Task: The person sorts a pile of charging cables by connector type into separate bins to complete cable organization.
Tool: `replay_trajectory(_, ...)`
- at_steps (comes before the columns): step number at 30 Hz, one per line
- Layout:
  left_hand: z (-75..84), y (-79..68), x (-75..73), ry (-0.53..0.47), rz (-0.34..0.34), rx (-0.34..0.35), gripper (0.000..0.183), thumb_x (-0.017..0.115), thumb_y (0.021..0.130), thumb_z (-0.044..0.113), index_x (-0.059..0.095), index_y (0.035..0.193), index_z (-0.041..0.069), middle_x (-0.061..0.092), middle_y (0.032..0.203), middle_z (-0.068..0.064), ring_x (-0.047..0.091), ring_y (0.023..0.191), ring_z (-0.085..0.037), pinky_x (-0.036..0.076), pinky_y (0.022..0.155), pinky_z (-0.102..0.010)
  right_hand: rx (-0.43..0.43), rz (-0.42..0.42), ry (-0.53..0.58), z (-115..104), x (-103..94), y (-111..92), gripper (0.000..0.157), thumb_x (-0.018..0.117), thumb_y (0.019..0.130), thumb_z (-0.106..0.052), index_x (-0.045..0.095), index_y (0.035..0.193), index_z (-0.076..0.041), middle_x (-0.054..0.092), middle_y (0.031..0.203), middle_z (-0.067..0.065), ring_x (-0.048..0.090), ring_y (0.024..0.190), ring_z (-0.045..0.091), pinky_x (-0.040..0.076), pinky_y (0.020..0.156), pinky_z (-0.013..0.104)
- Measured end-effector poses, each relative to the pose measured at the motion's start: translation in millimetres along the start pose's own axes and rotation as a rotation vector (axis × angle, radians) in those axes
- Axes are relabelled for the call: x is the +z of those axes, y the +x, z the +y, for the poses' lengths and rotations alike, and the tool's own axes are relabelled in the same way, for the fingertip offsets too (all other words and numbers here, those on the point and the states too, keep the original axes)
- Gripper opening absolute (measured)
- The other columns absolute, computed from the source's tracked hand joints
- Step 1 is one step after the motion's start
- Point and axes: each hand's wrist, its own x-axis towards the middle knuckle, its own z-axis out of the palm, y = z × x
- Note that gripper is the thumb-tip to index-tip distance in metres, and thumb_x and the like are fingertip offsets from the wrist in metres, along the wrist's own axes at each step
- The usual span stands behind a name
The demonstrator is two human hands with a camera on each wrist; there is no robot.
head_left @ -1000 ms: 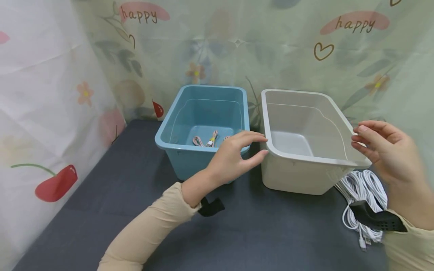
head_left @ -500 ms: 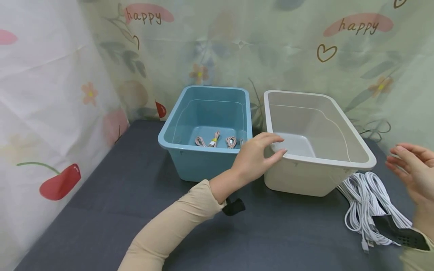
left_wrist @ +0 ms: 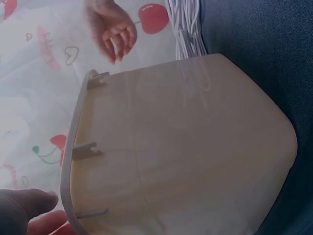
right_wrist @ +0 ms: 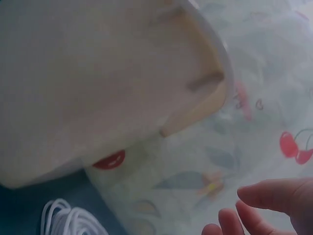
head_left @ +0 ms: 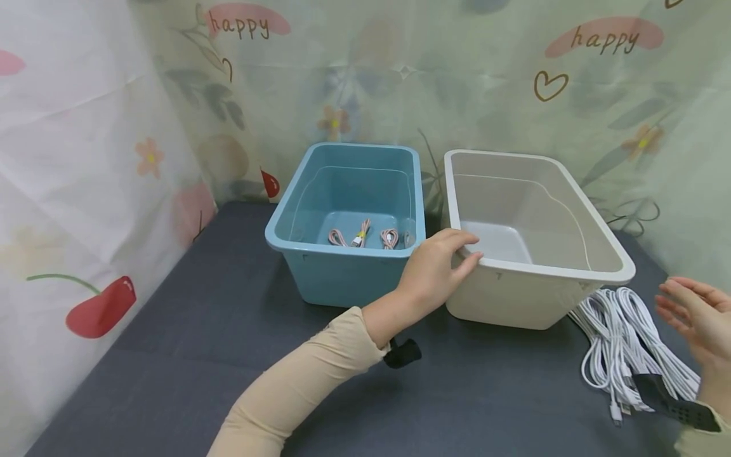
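A beige plastic bin [head_left: 514, 298] stands on the dark table beside a blue bin [head_left: 342, 279]. My left hand [head_left: 436, 263] is at the beige bin's front left corner, fingers and thumb loosely spread right at the rim; the left wrist view shows the thumb [left_wrist: 41, 200] beside that rim. Off to the right, my right hand [head_left: 699, 317] hangs with relaxed, slightly bent fingers and holds nothing. Between it and the beige bin lies a bundle of white USB cables [head_left: 613, 343]. Several small coiled pink cables [head_left: 361, 233] lie inside the blue bin.
A patterned cloth [head_left: 365, 76] hangs behind the bins, and a white one [head_left: 74, 158] hangs on the left. Dark cloth covers the table [head_left: 188, 355]. A thin looped line [head_left: 634, 212] shows behind the beige bin's right side.
My left hand has moved right, from the gap between the bins onto the beige bin's corner. My right hand has drawn away from that bin's right rim, going right and down.
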Motion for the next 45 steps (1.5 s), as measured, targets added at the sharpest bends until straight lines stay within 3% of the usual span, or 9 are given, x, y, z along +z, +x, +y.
replay_trajectory(5,-0.7,0.8,1.4,0.013,-0.007,-0.009,0.023,0.057,0.09,0.023,0.066,0.11,0.015,0.065,0.109,0.003,0.062,0.096,-0.005,0.048,0.077,-0.012,0.124,0.036,-0.158,-4.8,18.3,-25.1,0.019,0.07,0.078,-0.009,0.066,0.092,-0.02,0.067,0.076,-0.014,0.064,0.059,0.007,0.052,0.047,0.02)
replay_trajectory(15,-2.4,0.7,1.3,-0.01,0.003,-0.001,0.021,0.057,0.09,0.021,0.067,0.106,0.014,0.067,0.103,0.003,0.061,0.095,-0.007,0.048,0.076,-0.012,0.338,-0.131,-0.654,-27.3,67.9,-66.3,0.029,0.062,0.084,-0.037,0.044,0.107,-0.034,0.045,0.083,-0.031,0.054,0.067,-0.009,0.049,0.057,0.012)
replay_trajectory(23,-2.7,1.1,1.3,-0.002,0.007,0.003,0.02,0.056,0.09,0.021,0.067,0.105,0.014,0.067,0.1,0.004,0.061,0.093,-0.005,0.047,0.078,-0.011,0.403,-0.236,-0.888,-43.3,93.4,-87.3,0.064,0.058,0.086,-0.041,0.033,0.124,0.003,0.046,0.084,-0.026,0.051,0.068,-0.011,0.051,0.061,0.015)
replay_trajectory(28,-2.3,0.7,1.0,-0.014,0.005,0.005,0.019,0.056,0.09,0.02,0.067,0.104,0.013,0.067,0.099,0.003,0.062,0.092,-0.006,0.047,0.078,-0.012,0.387,-0.326,-0.937,-41.0,92.1,-85.6,0.07,0.06,0.086,-0.037,0.029,0.128,0.009,0.044,0.078,-0.034,0.051,0.07,-0.013,0.05,0.062,0.014)
replay_trajectory(31,-2.4,0.8,1.2,-0.018,0.006,0.004,0.019,0.056,0.09,0.02,0.068,0.104,0.013,0.067,0.099,0.003,0.062,0.091,-0.006,0.047,0.077,-0.012,0.371,-0.323,-0.994,-39.1,93.3,-84.7,0.078,0.061,0.085,-0.037,0.023,0.132,0.012,0.05,0.081,-0.025,0.049,0.07,-0.014,0.05,0.062,0.015)
replay_trajectory(34,-2.3,1.0,1.2,-0.012,0.006,0.006,0.019,0.056,0.09,0.02,0.068,0.104,0.013,0.067,0.099,0.003,0.062,0.091,-0.006,0.047,0.078,-0.012,0.359,-0.306,-1.067,-38.2,96.3,-86.5,0.084,0.062,0.084,-0.039,0.018,0.133,0.013,0.058,0.099,0.013,0.043,0.069,-0.015,0.049,0.06,0.016)
replay_trajectory(37,-2.2,1.1,1.0,-0.021,0.004,0.008,0.019,0.056,0.09,0.02,0.068,0.104,0.013,0.068,0.099,0.003,0.062,0.091,-0.006,0.048,0.078,-0.014,0.336,-0.294,-1.117,-37.3,97.7,-88.5,0.082,0.064,0.083,-0.037,0.021,0.131,0.013,0.034,0.125,0.041,0.04,0.068,-0.017,0.049,0.059,0.018)
replay_trajectory(39,-2.1,1.0,0.9,-0.018,0.003,0.008,0.019,0.056,0.09,0.02,0.068,0.104,0.013,0.068,0.099,0.003,0.062,0.091,-0.006,0.048,0.078,-0.013,0.327,-0.289,-1.131,-36.8,97.9,-89.1,0.082,0.066,0.082,-0.036,0.023,0.131,0.014,0.033,0.128,0.042,0.04,0.067,-0.017,0.048,0.058,0.018)
replay_trajectory(45,-1.8,0.5,1.0,0.005,0.007,0.009,0.019,0.056,0.09,0.02,0.068,0.104,0.014,0.067,0.099,0.004,0.062,0.091,-0.004,0.047,0.077,-0.011,0.336,-0.26,-1.178,-35.9,95.8,-87.5,0.084,0.068,0.079,-0.039,0.029,0.131,0.015,0.059,0.106,0.031,0.043,0.065,-0.013,0.049,0.056,0.02)
